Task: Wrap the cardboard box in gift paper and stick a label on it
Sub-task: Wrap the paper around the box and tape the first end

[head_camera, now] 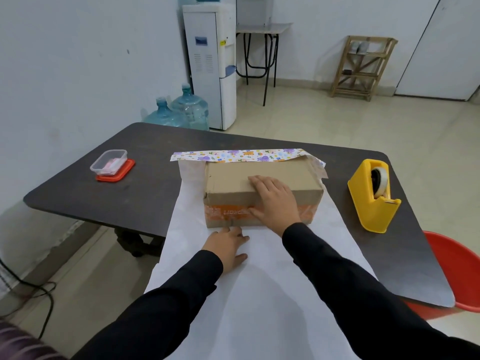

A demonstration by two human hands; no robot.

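Both black sleeves (166, 302) reach in from the near edge over the gift paper (259, 294), which lies white side up on the dark table (145, 188) and hangs off its near edge. On that sheet sits the cardboard box (233, 183), long axis running left to right across the table, one long side facing the person. Behind the box the paper's far edge turns up, showing a strip of printed cartoon pattern.

Left hand (227, 246) lies flat on the paper just before the box, fingers loosely spread, fingertips at its base. Right hand (275, 203) drapes palm-down over the box's near top edge, fingers spread, grasping nothing.

Orange printed tape crosses the box's front; its lettering looks upside down and I cannot read it, the right hand covering part. A yellow tape dispenser (374, 196) stands right, a clear container on a red lid (111, 165) left; its pinkish contents are unclear.
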